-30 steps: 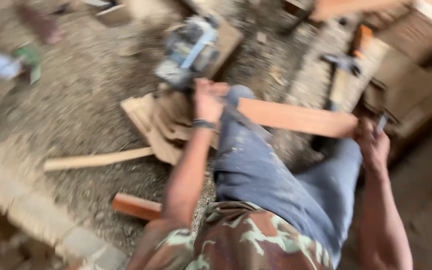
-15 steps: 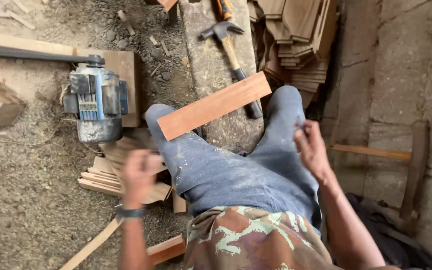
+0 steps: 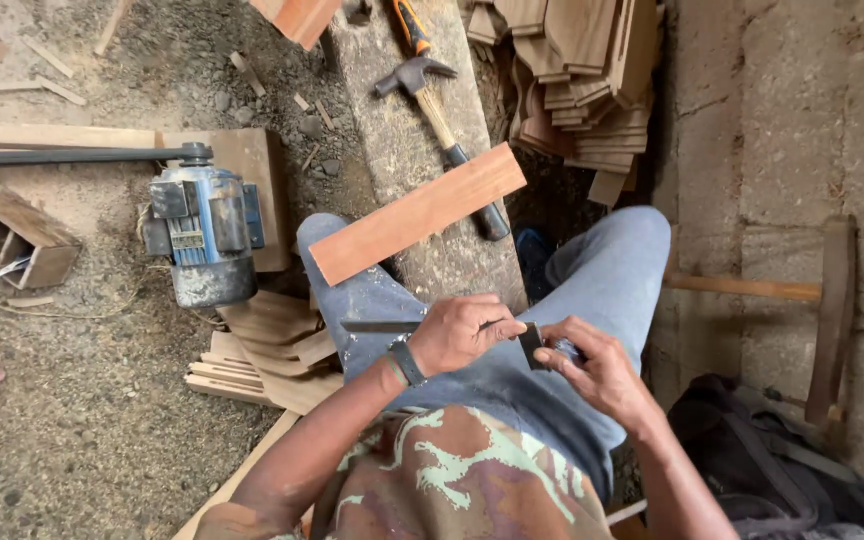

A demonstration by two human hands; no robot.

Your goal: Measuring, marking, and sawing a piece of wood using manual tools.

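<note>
Hands (image 3: 527,350) on leftward-pointing metal blade (image 3: 382,326)

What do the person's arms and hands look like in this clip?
Both forearms are bare, with no gloves. The left hand has a dark wristband at the wrist; the right hand wears nothing visible. A camouflage-patterned shirt covers the torso.

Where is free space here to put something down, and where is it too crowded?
Free: the sandy ground below the electric motor, left of the wood offcuts; and the concrete floor right of the stacked boards. Crowded: the beam with the hammer and plank.
</note>
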